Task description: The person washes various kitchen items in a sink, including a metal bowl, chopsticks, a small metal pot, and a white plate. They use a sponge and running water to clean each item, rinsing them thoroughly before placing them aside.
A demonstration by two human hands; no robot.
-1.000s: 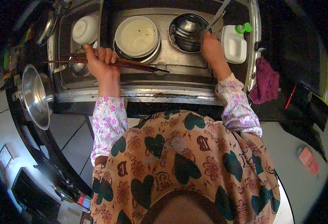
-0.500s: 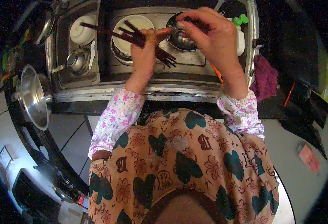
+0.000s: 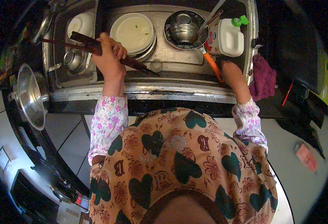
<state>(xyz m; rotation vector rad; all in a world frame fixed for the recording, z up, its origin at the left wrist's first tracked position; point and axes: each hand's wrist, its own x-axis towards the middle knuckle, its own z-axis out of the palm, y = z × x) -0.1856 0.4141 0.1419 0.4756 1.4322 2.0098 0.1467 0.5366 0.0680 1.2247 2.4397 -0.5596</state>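
A bundle of dark chopsticks (image 3: pixel 89 44) is gripped in my left hand (image 3: pixel 111 61), lying slantwise over the divider between the two sink basins. My right hand (image 3: pixel 235 79) is smeared by motion beside the orange handle (image 3: pixel 211 65) of a dark pan (image 3: pixel 168 36); its fingers cannot be made out, nor whether they touch the handle. Inside the pan sit a steel bowl (image 3: pixel 184 33) and some long-handled utensils (image 3: pixel 212 16). A stack of pale plates or bowls (image 3: pixel 132 31) stands to the right of my left hand, the top one with green bits in it.
The left basin holds a white bowl (image 3: pixel 80 25) and a small steel bowl (image 3: pixel 72 59). A white bottle with a green cap (image 3: pixel 233 39) stands at the right. A purple cloth (image 3: pixel 263 77) hangs over the right edge, and a large steel basin (image 3: pixel 31 97) is at far left.
My left hand has moved left with the chopsticks, away from the plates. My right hand has dropped from above the pan to near its orange handle, uncovering the pan and steel bowl.
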